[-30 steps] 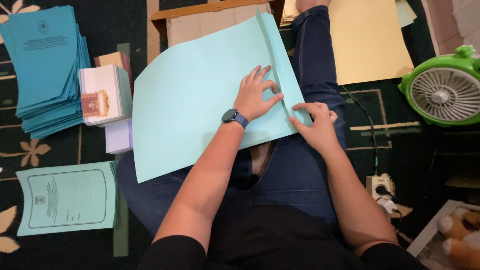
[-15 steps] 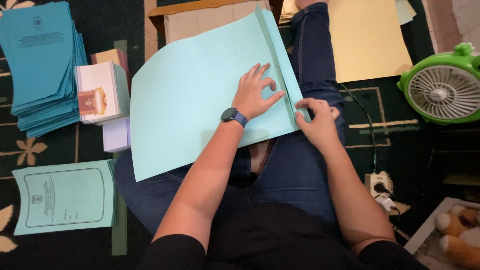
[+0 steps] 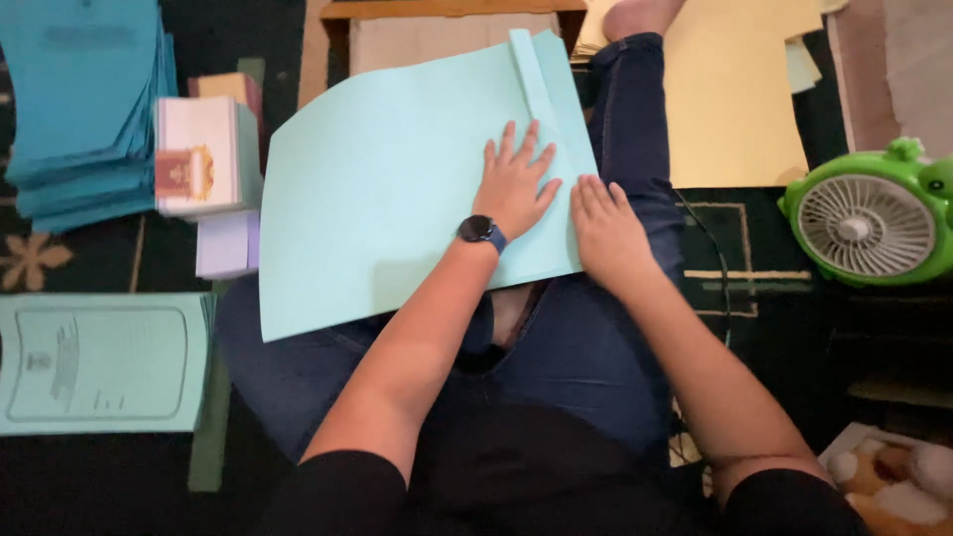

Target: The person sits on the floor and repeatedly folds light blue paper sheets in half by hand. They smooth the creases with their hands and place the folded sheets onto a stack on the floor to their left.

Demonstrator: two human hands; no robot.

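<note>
A large light blue sheet of paper [image 3: 387, 179] lies across my lap, with a narrow folded strip [image 3: 536, 79] along its right edge. My left hand [image 3: 516, 179], with a dark watch on the wrist, lies flat and spread on the sheet just left of the fold. My right hand [image 3: 606, 223] presses flat on the sheet's lower right edge, over my jeans-clad leg. Neither hand grips anything.
A stack of teal folders [image 3: 79, 109] and small white boxes [image 3: 204, 154] sit at left, a printed light blue cover [image 3: 99, 362] at lower left. Yellow paper [image 3: 735, 94] lies at upper right, a green fan [image 3: 864, 223] at right, a wooden frame [image 3: 447, 10] beyond.
Both hands have flattened: my left hand spread open on the sheet and my right hand went from pinching the fold to lying flat on the edge.
</note>
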